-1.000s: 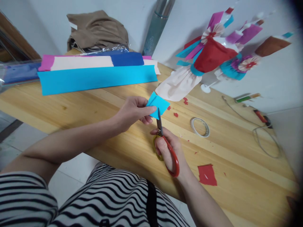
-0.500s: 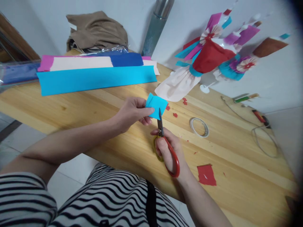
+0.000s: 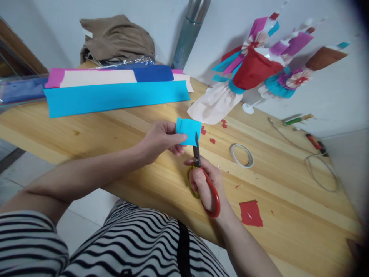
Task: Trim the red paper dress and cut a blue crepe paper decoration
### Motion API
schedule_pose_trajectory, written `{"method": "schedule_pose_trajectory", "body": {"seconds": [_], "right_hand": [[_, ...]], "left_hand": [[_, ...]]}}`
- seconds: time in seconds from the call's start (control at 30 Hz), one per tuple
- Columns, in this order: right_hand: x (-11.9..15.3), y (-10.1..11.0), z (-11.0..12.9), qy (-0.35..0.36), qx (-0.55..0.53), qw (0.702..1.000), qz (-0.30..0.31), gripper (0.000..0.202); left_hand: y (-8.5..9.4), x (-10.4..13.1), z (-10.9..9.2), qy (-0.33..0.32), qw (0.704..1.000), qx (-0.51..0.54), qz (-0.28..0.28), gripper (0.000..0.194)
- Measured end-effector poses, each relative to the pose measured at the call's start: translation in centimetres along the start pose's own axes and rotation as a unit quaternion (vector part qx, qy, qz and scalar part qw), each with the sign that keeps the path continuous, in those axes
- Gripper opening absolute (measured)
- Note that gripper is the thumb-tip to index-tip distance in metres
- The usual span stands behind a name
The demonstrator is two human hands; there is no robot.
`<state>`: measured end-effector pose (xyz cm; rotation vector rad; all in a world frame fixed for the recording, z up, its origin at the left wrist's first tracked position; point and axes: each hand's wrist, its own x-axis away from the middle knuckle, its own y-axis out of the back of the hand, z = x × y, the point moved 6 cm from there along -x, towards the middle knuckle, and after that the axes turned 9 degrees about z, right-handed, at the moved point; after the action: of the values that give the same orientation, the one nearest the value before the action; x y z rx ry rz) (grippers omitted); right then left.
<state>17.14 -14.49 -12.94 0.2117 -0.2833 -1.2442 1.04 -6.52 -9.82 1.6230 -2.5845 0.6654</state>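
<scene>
Our left hand [image 3: 159, 140], pinching the turquoise paper square [image 3: 190, 129] above the wooden tabletop [image 3: 288, 192], has just turned it, bringing its right edge nearer the blades of the scissors [image 3: 196, 156] our right hand [image 3: 206, 180] grips.

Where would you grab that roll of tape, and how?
I'd come from above and pinch the near rim of the roll of tape, one fingertip in the hole, another outside: it appears to lie flat on the table, its centre open.
</scene>
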Motion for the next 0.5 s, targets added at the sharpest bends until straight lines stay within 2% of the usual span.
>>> {"method": "schedule_pose_trajectory", "body": {"seconds": [0.5], "right_hand": [[-0.06,0.08,0.42,0.004,-0.003,1.0,-0.021,0.056]], "left_hand": [[-0.3,0.0,0.45,0.014,1.0,-0.006,0.021,0.015]]}}
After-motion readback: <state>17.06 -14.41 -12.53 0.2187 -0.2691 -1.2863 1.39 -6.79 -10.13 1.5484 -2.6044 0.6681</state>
